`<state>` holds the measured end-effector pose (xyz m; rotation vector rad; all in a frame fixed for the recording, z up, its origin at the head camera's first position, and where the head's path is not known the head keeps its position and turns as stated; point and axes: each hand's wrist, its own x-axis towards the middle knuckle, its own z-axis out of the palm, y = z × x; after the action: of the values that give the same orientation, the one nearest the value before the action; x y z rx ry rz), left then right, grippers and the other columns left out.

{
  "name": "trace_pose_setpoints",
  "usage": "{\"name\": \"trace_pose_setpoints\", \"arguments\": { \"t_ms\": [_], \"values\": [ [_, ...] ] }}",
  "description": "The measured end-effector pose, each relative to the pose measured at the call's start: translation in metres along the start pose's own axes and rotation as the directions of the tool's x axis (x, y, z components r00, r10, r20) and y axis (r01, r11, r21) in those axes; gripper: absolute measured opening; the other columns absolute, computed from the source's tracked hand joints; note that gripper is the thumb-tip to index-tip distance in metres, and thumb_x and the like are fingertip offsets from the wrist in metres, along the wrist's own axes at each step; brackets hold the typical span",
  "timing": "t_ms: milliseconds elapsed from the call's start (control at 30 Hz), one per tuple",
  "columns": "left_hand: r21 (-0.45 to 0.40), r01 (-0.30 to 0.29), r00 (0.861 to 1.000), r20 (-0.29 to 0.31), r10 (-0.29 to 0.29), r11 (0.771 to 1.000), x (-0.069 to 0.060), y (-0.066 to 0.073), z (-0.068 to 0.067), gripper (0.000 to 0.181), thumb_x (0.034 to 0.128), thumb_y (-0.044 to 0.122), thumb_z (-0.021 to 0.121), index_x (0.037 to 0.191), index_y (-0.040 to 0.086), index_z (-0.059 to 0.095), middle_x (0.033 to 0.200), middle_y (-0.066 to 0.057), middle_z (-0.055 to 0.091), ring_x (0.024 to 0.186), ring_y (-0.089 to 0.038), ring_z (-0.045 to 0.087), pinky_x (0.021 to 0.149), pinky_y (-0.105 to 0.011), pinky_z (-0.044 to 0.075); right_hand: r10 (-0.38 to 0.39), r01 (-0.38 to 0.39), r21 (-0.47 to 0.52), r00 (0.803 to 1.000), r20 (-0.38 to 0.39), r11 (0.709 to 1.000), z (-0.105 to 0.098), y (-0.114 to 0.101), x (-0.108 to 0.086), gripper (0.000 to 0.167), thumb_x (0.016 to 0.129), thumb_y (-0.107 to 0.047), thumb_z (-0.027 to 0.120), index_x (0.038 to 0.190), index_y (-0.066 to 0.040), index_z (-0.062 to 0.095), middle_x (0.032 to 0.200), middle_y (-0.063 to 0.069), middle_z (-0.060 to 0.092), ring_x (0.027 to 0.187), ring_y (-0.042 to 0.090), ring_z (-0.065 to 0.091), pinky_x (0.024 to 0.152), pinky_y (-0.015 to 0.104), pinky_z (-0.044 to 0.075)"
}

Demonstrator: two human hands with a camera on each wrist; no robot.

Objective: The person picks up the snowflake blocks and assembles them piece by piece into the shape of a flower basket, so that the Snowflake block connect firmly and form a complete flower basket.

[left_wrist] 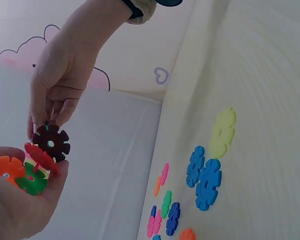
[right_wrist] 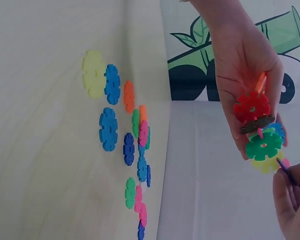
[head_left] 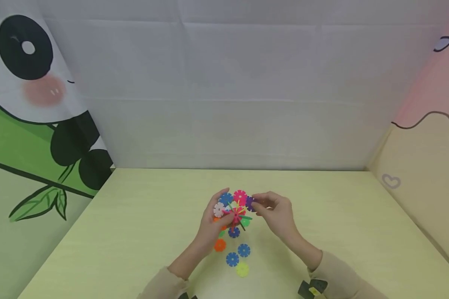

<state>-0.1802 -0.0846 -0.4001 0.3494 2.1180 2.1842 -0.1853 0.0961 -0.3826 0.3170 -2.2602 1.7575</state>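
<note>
My left hand (head_left: 213, 222) grips a cluster of joined notched plastic discs above the table, its fingers and thumb curled round it. In the left wrist view a red disc (left_wrist: 41, 157), a green disc (left_wrist: 32, 181) and an orange disc (left_wrist: 11, 169) show in that hand (left_wrist: 25, 210). To the cluster's right, my right hand (head_left: 278, 214) pinches a dark purple disc (head_left: 250, 203) between thumb and fingers. The right wrist view shows this disc (right_wrist: 288, 172) nearly edge-on beside a yellow disc (right_wrist: 265, 164) of the cluster; whether they are joined, I cannot tell.
Below the hands, loose discs lie on the pale table (head_left: 116, 241): an orange one (head_left: 220, 245), two blue ones (head_left: 244, 250) (head_left: 232, 259) and a yellow one (head_left: 242, 269). Several more lie behind and under the cluster. A white back wall (head_left: 224, 95) and printed side walls surround the table.
</note>
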Motion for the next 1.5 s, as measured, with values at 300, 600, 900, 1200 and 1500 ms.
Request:
{"name": "trace_pose_setpoints", "arguments": {
  "t_ms": [300, 600, 900, 1200, 1500],
  "values": [
    [0.203, -0.221, 0.974, -0.01, 0.227, 0.954, -0.003, -0.002, 0.005, 0.056, 0.086, 0.002, 0.058, 0.134, 0.025, 0.04, 0.138, -0.005, 0.039, 0.119, -0.024, 0.042, 0.083, -0.022, 0.049, -0.177, 0.178, 0.008, 0.98, -0.087, 0.984, 0.009, 0.001, -0.007, 0.014, 0.077, 0.004, 0.067, 0.09, 0.001, 0.068, 0.081, 0.01, 0.066, 0.069, 0.019, 0.066, 0.062, 0.024, 0.054],
    [0.23, -0.248, 0.964, -0.04, 0.264, 0.941, -0.003, -0.003, 0.009, 0.054, 0.0848, -0.002, 0.058, 0.131, 0.021, 0.044, 0.132, -0.004, 0.046, 0.107, -0.026, 0.052, 0.074, -0.021, 0.051, -0.041, 0.045, 0.04, 0.995, -0.088, 0.998, 0.011, 0.0, -0.005, 0.012, 0.077, 0.005, 0.067, 0.089, 0.003, 0.068, 0.08, 0.014, 0.068, 0.066, 0.02, 0.065, 0.061, 0.024, 0.054],
    [0.251, -0.218, 0.969, -0.061, 0.24, 0.943, -0.002, -0.009, 0.009, 0.055, 0.084, -0.002, 0.058, 0.131, 0.021, 0.044, 0.136, -0.003, 0.042, 0.121, -0.025, 0.041, 0.087, -0.035, 0.048, -0.047, 0.049, 0.018, 0.995, -0.093, 0.999, 0.016, 0.012, -0.003, 0.013, 0.077, 0.004, 0.067, 0.09, 0.004, 0.067, 0.081, 0.014, 0.067, 0.065, 0.023, 0.064, 0.059, 0.024, 0.054],
    [0.236, -0.159, 0.986, -0.004, 0.165, 0.959, -0.001, -0.006, 0.005, 0.056, 0.0871, 0.004, 0.056, 0.135, 0.026, 0.039, 0.143, 0.001, 0.033, 0.13, -0.028, 0.027, 0.095, -0.054, 0.038, 0.023, -0.023, 0.051, 1.0, 0.014, 0.998, 0.01, 0.012, 0.001, 0.016, 0.083, 0.002, 0.061, 0.099, 0.003, 0.062, 0.084, 0.015, 0.063, 0.073, 0.033, 0.065, 0.056, 0.029, 0.055],
    [0.221, -0.094, 0.995, -0.017, 0.101, 0.971, 0.001, -0.006, 0.001, 0.057, 0.0878, 0.004, 0.056, 0.136, 0.026, 0.037, 0.143, -0.001, 0.03, 0.094, -0.026, 0.05, 0.076, -0.031, 0.051, 0.018, -0.018, -0.011, 1.0, 0.022, 1.0, -0.001, 0.012, 0.002, 0.016, 0.082, 0.003, 0.061, 0.098, 0.0, 0.064, 0.085, 0.012, 0.065, 0.068, 0.014, 0.064, 0.058, 0.025, 0.054]
  ]
}}
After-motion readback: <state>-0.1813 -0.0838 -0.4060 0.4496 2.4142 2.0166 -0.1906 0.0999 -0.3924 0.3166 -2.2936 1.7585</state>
